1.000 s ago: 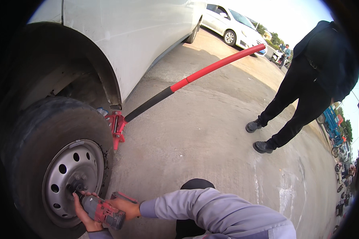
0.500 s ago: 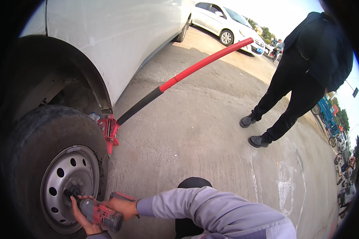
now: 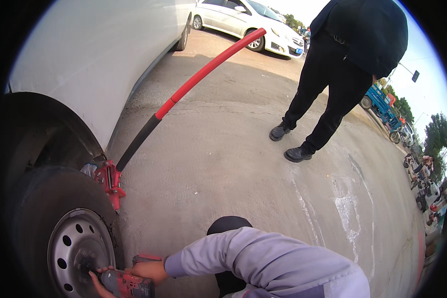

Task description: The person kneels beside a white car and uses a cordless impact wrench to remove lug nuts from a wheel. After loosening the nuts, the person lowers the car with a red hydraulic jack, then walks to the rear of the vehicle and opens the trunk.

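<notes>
A red and grey cordless impact wrench (image 3: 126, 285) points at the hub of the wheel. Its handle is in my right hand (image 3: 151, 271), with the fingers closed round it; the red battery end (image 3: 147, 258) shows beyond the hand. Partly cut off by the lower edge, my left hand (image 3: 100, 287) wraps the front of the tool from beneath. The socket end meets the middle of the silver steel rim (image 3: 74, 229), among the wheel nuts; which nut it sits on is hard to make out. Around the rim is a black tyre (image 3: 39, 198).
A red floor jack (image 3: 110, 181) stands behind the tyre beside the white vehicle (image 3: 94, 54); its long red and black handle (image 3: 184, 89) slants up across the view. A person in dark clothes (image 3: 328, 74) stands on the concrete. A white car (image 3: 233, 20) and blue three-wheeler (image 3: 380, 105) are farther off.
My view has shifted, so the wheel, tool and hands sit lower in the picture, and the jack and standing person farther left. Both hands keep hold of the impact wrench at the hub.
</notes>
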A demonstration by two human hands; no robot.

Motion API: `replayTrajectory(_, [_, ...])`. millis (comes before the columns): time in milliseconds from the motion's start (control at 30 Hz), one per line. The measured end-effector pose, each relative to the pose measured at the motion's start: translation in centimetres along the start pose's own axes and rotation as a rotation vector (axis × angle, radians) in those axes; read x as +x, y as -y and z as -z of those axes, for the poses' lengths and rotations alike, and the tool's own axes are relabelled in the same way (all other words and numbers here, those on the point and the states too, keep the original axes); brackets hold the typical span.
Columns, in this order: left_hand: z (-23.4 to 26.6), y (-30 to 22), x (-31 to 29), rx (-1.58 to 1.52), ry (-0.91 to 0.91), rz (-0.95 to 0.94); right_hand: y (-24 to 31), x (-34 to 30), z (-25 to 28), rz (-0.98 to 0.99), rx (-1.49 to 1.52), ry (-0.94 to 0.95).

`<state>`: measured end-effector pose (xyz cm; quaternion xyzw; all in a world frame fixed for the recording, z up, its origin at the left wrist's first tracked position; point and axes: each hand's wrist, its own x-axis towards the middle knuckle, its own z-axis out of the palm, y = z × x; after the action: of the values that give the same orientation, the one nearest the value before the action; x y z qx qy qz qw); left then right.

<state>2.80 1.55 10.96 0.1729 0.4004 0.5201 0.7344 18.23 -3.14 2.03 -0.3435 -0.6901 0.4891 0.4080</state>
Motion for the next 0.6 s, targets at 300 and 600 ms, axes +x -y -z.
replayTrajectory(300, [2.8, 3.2, 0.6, 0.109, -0.080, 0.210, 0.4, -3.7, 2.7, -0.305, -0.573, 0.258])
replayTrajectory(600, [4.5, 7.9, 2.3, 0.222, 0.046, 0.286, 15.5, -14.4, 23.5, -0.609, -0.819, -1.502])
